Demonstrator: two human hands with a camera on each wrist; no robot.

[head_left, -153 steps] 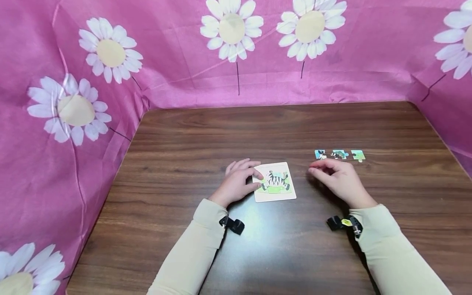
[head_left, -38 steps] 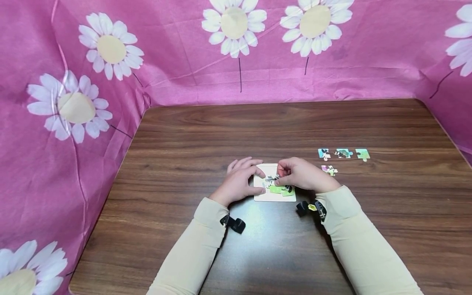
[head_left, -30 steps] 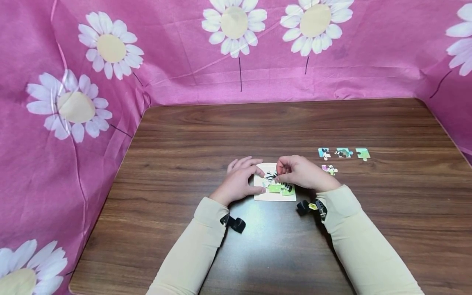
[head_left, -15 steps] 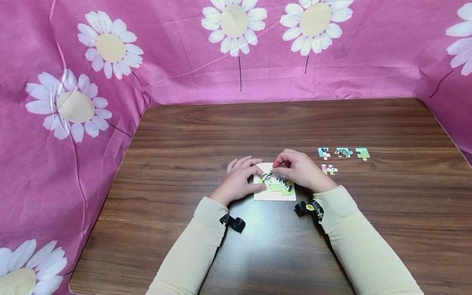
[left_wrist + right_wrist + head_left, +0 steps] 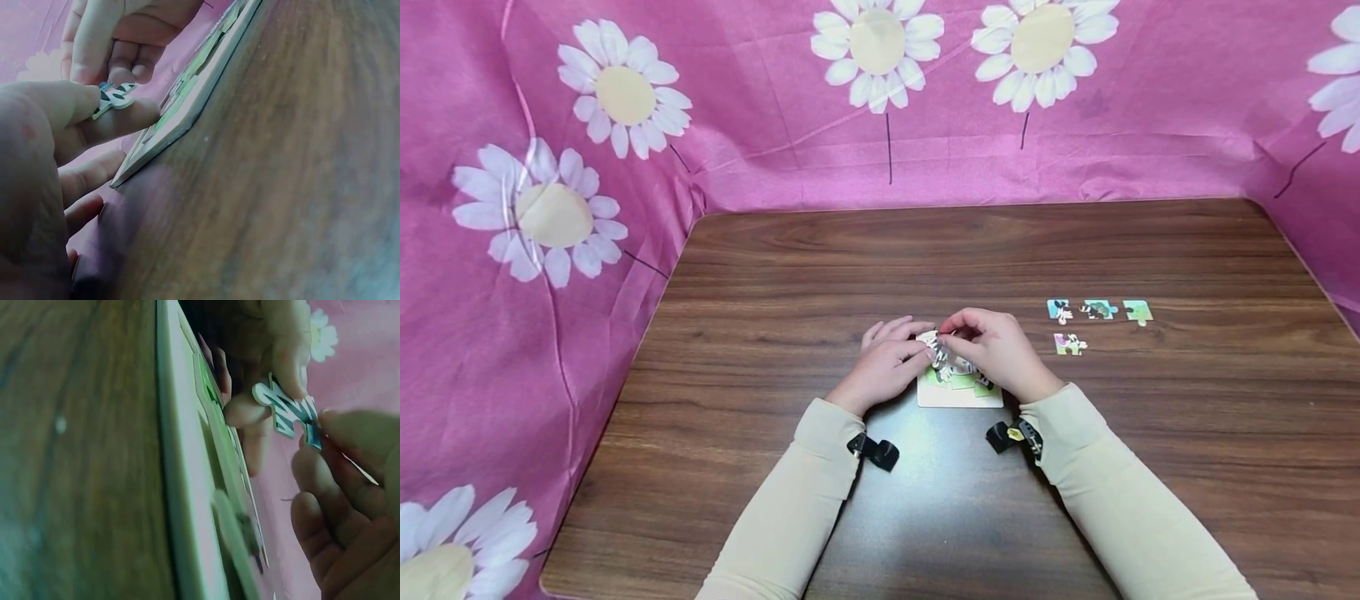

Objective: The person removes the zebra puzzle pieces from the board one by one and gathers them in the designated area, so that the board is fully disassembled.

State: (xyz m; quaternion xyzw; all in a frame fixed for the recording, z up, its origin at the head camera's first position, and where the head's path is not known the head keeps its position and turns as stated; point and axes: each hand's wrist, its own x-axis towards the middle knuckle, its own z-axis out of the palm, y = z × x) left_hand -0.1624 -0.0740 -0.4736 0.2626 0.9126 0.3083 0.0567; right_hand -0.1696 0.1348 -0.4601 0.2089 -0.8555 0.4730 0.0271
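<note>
Over the puzzle board, a zebra-striped puzzle piece is held up between both hands. My left hand pinches one end between thumb and index finger, seen in both wrist views. With thumb and index finger, my right hand grips the other end. Below them the pale board holds green and striped pieces, some raised or out of line in the right wrist view. The hands cover the board's upper part in the head view.
To the right lie a blue-and-black piece, a blue piece with a dark figure and a green piece in a row. A pink-and-green piece lies in front of them. A flowered pink cloth surrounds the brown table.
From beside the loose pieces, my right hand has come left over the board, and the pink-and-green piece now lies uncovered. My left thumb has closed in on the striped piece, which has moved left.
</note>
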